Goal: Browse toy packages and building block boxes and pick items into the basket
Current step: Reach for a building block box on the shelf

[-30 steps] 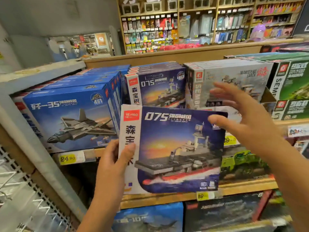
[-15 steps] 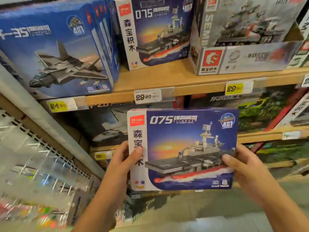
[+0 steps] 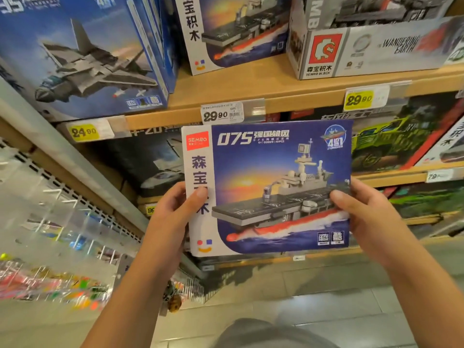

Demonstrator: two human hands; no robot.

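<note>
From the head camera, the 075 ship box (image 3: 268, 187) is held upright in front of the wooden shelf (image 3: 251, 94): blue front, white left strip, grey-and-red warship picture. The left hand (image 3: 173, 217) grips its left edge and the right hand (image 3: 364, 217) its right edge, thumbs on the front.

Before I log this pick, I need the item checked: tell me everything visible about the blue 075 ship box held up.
The flat blue cardboard 075 ship box has a white left strip with a red SEMBO logo, red Chinese characters and a smiley mark. Its art shows a grey block warship at sunset. Held upright facing the camera, before the wooden shelves, the left hand and right hand grip its side edges.
</note>
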